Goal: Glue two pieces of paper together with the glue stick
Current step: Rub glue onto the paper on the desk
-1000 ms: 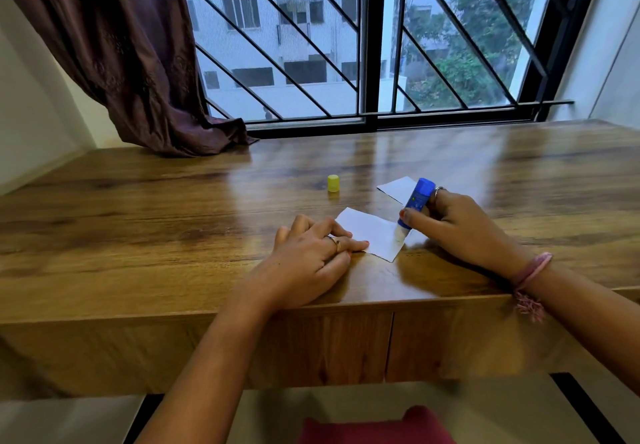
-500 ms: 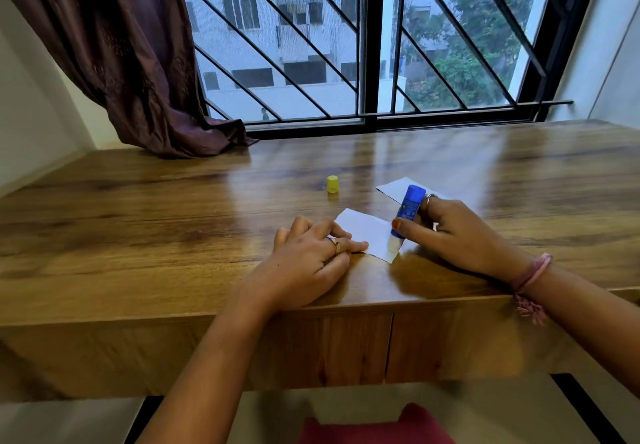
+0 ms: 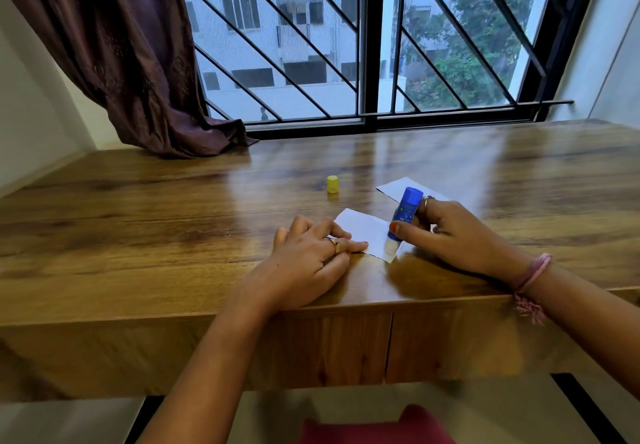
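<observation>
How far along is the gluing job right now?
Done: the yellow cap is off, standing on the desk. In hand: the right hand grips the glue stick, its white tip at the near paper's right edge, while the left hand presses that sheet flat. Left: the second paper lies apart behind the stick, not yet joined.

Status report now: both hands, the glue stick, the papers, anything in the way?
Left hand flat, pressing near paper. Right hand grips glue stick, tip down on that paper's near right corner. Second paper behind. Yellow cap off, standing clear.
</observation>
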A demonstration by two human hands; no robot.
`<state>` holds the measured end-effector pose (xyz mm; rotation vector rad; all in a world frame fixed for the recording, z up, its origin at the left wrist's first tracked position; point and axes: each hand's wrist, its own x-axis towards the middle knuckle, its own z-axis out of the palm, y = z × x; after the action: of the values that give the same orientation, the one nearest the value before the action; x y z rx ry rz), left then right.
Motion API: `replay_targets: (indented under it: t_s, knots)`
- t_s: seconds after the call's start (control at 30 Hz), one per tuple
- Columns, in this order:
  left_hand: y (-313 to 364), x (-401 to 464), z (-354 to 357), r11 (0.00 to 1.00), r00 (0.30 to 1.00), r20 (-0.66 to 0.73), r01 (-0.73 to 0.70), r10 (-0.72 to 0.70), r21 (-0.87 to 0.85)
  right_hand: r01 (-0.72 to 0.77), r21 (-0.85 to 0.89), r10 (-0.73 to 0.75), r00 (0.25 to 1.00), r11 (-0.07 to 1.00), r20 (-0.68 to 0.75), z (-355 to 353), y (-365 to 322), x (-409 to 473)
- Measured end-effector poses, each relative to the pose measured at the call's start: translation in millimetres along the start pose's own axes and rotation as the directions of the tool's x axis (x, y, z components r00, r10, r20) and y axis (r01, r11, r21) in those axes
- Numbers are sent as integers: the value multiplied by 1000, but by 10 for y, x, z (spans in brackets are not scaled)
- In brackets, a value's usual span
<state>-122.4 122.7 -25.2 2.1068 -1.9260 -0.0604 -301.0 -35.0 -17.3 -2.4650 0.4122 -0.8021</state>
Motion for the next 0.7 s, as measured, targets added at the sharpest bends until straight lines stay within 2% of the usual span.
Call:
replay_targets:
  t_s: [0.07,0.23,0.37,0.53,0.7]
  knots:
    - [-7,2,2,1000,1000,-1,-1,1,3,31,-8,-31,999,999,32,5,-3,-9]
    - [-9,4,14,1000,1000,-11,1,-1,-12,-55,2,55,997,998,-52,0,38,22]
    - [-15,8,14,1000,1000,-9,1,-1,-7,4,10,-5,999,1000,41,15,8,-1]
    - [-11,7,18,1000,1000,-18,2,-2,-21,-97,17,98,992,995,-84,-3,30,32]
    - [-26,12,22,1000,1000,-8,-3,3,-12,-36,1,36,999,999,-4,5,8,2]
